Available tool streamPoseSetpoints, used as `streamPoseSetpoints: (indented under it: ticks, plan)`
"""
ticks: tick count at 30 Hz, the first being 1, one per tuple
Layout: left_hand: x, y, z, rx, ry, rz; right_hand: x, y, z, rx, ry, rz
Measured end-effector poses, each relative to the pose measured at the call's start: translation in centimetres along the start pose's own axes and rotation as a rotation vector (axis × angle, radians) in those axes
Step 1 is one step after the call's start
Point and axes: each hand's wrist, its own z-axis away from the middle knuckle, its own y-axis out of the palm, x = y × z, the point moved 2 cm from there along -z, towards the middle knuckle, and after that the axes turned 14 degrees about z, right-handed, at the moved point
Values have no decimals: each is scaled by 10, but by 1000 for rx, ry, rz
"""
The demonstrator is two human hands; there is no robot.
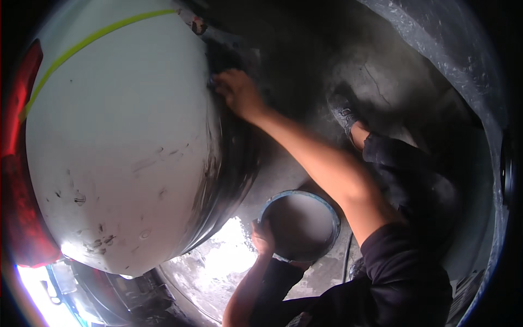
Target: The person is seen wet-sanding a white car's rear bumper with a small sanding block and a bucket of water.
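A pale car body panel (120,125), smudged with dark marks, fills the left side, and its lower right edge is dark and wet-looking. At that edge my right hand (239,95) reaches far forward with its fingers bent against the surface. Something small and bluish shows at the fingertips, too little of it to name. Close to my body, my left hand (263,238) grips the left rim of a round bucket (336,220). Cloudy greyish liquid (305,218) lies inside the bucket. The left fingers are partly hidden behind the rim.
Yellow-green tape (98,34) runs across the upper panel. A red tail light (24,218) borders it on the left. My shoe (343,111) rests on the grey floor (376,82). Clear plastic sheeting (447,43) hangs at the right, and a dark hose (346,261) lies near the bucket.
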Motion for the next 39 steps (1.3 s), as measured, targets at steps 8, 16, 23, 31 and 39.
streamPoseSetpoints:
  ticks: [8, 16, 23, 31, 39]
  plan:
    - [9, -8, -3, 30, -125, -32, 40, -23, 63, -21, -153, -55]
    - [3, -9, -3, 48, -94, -16, -21, 41, -31, 1, 33, -32]
    - [26, 2, -2, 91, -11, 143, -31, 35, -57, -77, -28, -36]
    - [-10, -28, -1, 68, -222, 34, -9, 57, -31, -77, 0, -103]
    - [-34, -6, -2, 117, -219, 74, -91, 79, -161, -29, 272, 53]
